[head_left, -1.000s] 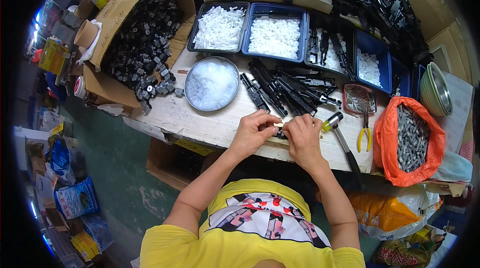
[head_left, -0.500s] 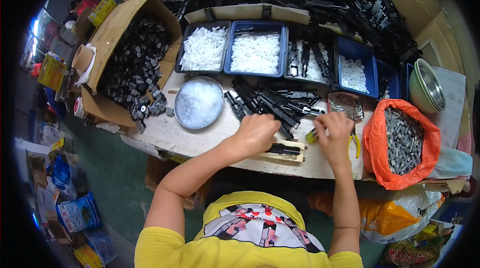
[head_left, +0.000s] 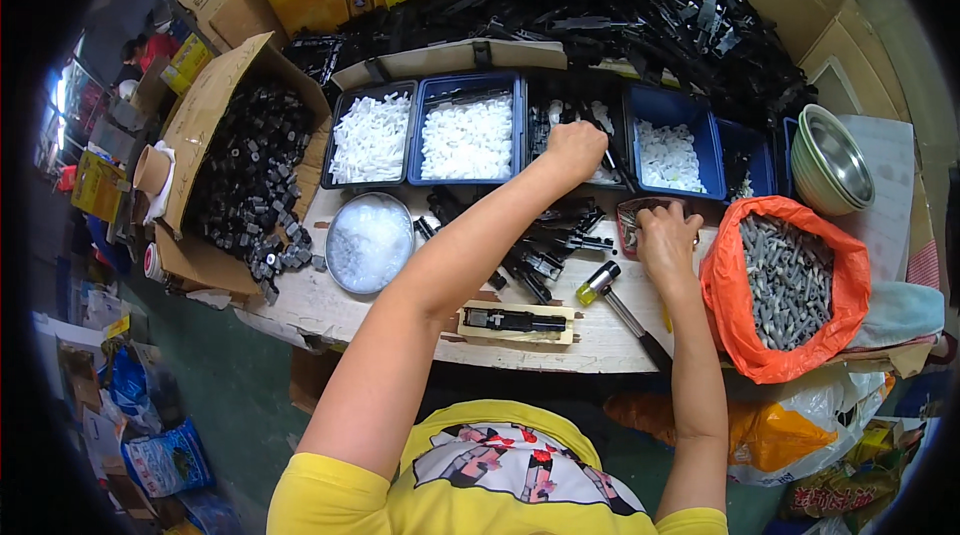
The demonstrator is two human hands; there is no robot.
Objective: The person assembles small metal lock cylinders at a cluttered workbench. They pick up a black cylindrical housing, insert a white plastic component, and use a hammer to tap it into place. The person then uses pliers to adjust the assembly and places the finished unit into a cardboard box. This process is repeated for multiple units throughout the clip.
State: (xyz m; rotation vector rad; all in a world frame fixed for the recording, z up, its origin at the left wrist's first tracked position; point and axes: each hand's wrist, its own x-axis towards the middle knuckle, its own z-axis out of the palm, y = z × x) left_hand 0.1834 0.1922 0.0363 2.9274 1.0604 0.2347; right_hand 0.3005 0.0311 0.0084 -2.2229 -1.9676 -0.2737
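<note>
My left hand [head_left: 578,151] is over the third bin [head_left: 533,95], among black parts and small white pieces. Its fingers bend down and look closed, but their tips are hidden. At the small tray [head_left: 627,231], right of the black-part pile, my right hand [head_left: 666,240] dips its curled fingers inside; what they grip is hidden. A hammer [head_left: 622,311] with a yellowish head lies on the table left of my right forearm. A cream-coloured fixture [head_left: 566,325] near the front edge holds a long black part [head_left: 514,320]. Between them and the bins are loose black assemblies [head_left: 540,260].
White-piece bins [head_left: 372,140] line the back. At left stand a round dish [head_left: 370,242] and a cardboard box [head_left: 205,115] of black pieces. An orange bag [head_left: 718,280] of grey parts and stacked bowls [head_left: 832,157] are at right. Black parts [head_left: 640,5] heap up behind.
My left hand has gone from the fixture up to the third bin. My right hand has moved away from the hammer to the small tray. The view has shifted slightly.
</note>
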